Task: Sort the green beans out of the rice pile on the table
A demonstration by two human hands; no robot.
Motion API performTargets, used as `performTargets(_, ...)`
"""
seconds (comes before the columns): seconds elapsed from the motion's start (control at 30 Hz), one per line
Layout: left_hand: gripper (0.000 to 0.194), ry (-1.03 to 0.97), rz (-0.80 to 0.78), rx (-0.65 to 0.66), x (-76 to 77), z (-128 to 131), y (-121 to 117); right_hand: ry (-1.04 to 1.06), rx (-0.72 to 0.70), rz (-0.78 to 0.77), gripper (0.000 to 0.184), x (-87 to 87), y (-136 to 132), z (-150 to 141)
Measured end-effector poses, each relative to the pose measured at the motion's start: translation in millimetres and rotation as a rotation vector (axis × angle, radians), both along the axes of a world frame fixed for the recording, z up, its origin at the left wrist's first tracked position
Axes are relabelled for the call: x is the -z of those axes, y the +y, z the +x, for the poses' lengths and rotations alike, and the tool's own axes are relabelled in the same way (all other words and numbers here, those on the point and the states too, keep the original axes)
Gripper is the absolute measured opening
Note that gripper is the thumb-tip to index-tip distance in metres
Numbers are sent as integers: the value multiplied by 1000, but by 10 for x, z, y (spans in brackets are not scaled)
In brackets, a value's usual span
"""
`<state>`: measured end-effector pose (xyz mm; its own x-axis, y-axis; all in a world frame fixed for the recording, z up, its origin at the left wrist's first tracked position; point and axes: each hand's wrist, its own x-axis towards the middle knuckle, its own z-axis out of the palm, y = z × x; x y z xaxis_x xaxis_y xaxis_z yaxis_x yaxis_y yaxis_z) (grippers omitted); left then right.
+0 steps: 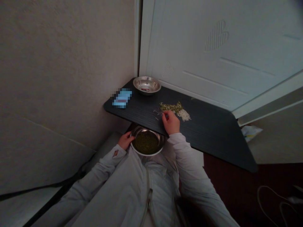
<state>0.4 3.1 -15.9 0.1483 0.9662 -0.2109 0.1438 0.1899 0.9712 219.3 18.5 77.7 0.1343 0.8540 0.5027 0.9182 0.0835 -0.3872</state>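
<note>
My left hand point(125, 141) grips the rim of a metal bowl point(148, 154) at my lap, thumb over the edge. Inside that bowl lies a mass of small green grains point(146, 142), perhaps mung beans. Over the dark table point(208, 132), my right hand point(170, 122) is curled, thumb and fingers drawn together beside a scattered pile; whatever is between the fingertips is too small to make out. The pile has a green part point(174, 107) and a pale, rice-like part point(184, 115). A few loose pale bits lie left of my right hand.
A second metal bowl point(146, 85) with a label inside stands at the table's back left. Near the left edge lies a blurred-out phone-like object point(122, 98). A wall point(71, 63) borders the left, and a white door point(189, 41) the back. A cable point(267, 189) lies at lower right.
</note>
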Motion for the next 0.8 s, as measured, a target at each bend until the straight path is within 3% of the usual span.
performTargets(0.3, 39, 81, 32, 29, 2, -18, 8, -18, -68, 3, 22, 22, 2, 12)
performTargets(0.8, 38, 14, 30, 28, 32, -10, 11, 31, -215, -15, 21, 6, -50, -4)
